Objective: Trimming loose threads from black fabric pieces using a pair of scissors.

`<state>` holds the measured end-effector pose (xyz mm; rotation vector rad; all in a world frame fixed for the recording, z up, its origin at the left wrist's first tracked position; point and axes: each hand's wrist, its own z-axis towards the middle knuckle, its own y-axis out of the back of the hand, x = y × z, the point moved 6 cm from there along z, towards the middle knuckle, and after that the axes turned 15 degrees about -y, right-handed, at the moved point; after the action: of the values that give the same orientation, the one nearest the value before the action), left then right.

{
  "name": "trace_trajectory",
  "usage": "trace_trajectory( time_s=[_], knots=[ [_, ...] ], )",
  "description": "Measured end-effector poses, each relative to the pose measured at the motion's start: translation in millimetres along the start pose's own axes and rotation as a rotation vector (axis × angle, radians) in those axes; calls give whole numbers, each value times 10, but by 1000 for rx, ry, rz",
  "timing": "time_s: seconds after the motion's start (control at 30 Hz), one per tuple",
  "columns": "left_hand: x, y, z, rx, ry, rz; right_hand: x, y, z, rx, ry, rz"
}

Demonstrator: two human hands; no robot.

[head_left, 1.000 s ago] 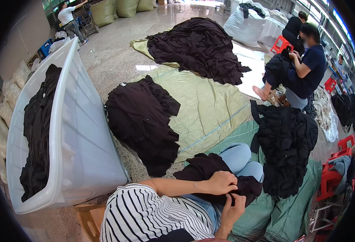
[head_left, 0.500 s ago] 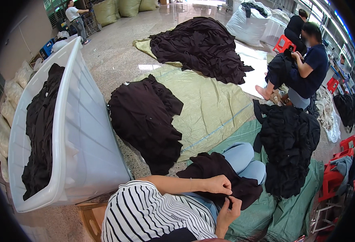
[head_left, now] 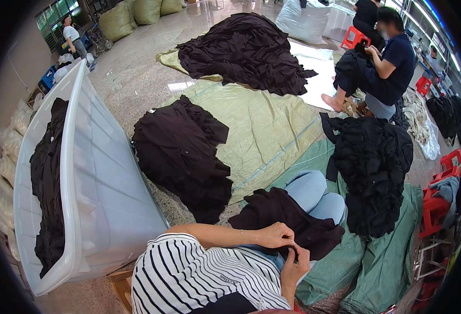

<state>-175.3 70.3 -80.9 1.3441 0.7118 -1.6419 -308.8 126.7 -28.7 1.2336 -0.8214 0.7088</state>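
Observation:
A dark brown knit-looking garment (head_left: 314, 233) lies bunched across my lap, over light blue trouser legs. My left hand (head_left: 275, 235) is closed in a pinch on a bit of its near edge. Just below, my right hand (head_left: 296, 262) pinches the same edge, its thumb and fingertips close to the left fingertips. What lies exactly between the fingertips is too small to make out. Beyond my knees to the left, a heap of dark brown garments (head_left: 180, 149) with small buttons rests partly on a yellowish sheet (head_left: 264, 128). To my right is a pile of black garments (head_left: 371, 172).
A white plastic bin (head_left: 104, 172) holding dark garments stands close at my left. A larger dark heap (head_left: 246, 52) lies farther ahead. A seated co-worker (head_left: 390, 65) handles dark cloth at the far right. Red stools (head_left: 437, 209) stand at the right, beside a green sheet (head_left: 335, 275).
The view has shifted a little, so the surroundings sit slightly higher and farther left. My fingertips have drawn closer together on the garment. The standing person far left has turned.

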Motion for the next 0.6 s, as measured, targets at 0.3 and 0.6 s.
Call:
trace_trajectory(
  time_s=[0.3,0.6],
  knots=[
    [207,-67,-152,-11,327,-355,6,43,-27,58,21,12],
    [60,-57,-197,3,168,30,-65,8,-71,73,82,-34]
  ],
)
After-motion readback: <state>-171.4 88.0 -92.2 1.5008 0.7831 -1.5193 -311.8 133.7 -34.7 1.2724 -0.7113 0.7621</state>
